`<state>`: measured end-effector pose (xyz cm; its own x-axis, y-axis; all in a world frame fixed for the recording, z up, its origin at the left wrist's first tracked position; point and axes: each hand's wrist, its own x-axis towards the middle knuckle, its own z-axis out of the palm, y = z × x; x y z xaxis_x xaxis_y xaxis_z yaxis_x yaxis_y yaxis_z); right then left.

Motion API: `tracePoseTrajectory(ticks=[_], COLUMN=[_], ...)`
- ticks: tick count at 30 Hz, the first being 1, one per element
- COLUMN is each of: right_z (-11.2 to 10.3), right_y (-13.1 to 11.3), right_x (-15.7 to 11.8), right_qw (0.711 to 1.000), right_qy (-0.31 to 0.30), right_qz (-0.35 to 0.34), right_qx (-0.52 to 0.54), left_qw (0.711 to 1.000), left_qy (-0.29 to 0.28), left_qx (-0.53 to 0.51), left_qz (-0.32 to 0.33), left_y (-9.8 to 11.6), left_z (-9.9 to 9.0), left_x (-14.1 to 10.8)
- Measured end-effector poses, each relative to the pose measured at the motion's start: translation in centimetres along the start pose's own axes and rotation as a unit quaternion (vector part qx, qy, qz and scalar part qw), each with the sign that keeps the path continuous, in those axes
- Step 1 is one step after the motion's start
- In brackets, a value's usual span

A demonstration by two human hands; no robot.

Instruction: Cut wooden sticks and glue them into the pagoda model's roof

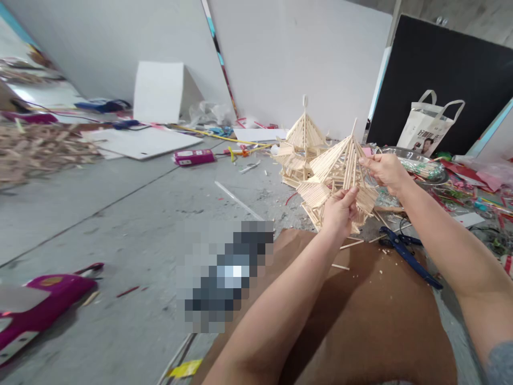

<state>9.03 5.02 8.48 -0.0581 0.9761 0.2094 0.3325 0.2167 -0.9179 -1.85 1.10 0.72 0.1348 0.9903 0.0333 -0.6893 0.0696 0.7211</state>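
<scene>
A small pagoda model made of thin pale wooden sticks stands at the front edge of a brown board. Its pointed stick roof has one stick rising from the peak. My left hand is closed, thumb and fingers pinching the roof's lower front edge. Higher up, my right hand pinches the right slope of the same roof. Whether a loose stick lies between the fingertips is hidden. Just behind is a second, similar stick pagoda with a loop at its tip.
Blue-handled cutters and stick scraps lie on the brown board. A pixelated dark object is left of my forearm. Magenta tools rest on the grey floor. Behind my right hand are a metal tray and a white bag.
</scene>
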Motion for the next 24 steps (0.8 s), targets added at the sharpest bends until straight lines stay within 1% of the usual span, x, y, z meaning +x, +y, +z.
tracePoseTrajectory(ticks=[3, 10, 24], right_z=[0.21, 0.61, 0.73], right_y=[-0.51, -0.75, -0.91], right_x=[0.06, 0.34, 0.62], right_qw=[0.996, 0.987, 0.983], right_qy=[-0.043, -0.075, -0.086], right_qz=[0.048, 0.084, 0.103], right_qx=[0.063, 0.113, 0.122], left_qw=[1.0, 1.0, 1.0], left_qy=[0.002, -0.001, 0.012], left_qx=[-0.004, -0.005, 0.007], left_qz=[0.002, 0.0, 0.016], left_y=[0.04, 0.0, -0.01], left_z=[-0.08, -0.27, -0.29], left_x=[0.07, 0.33, 0.44])
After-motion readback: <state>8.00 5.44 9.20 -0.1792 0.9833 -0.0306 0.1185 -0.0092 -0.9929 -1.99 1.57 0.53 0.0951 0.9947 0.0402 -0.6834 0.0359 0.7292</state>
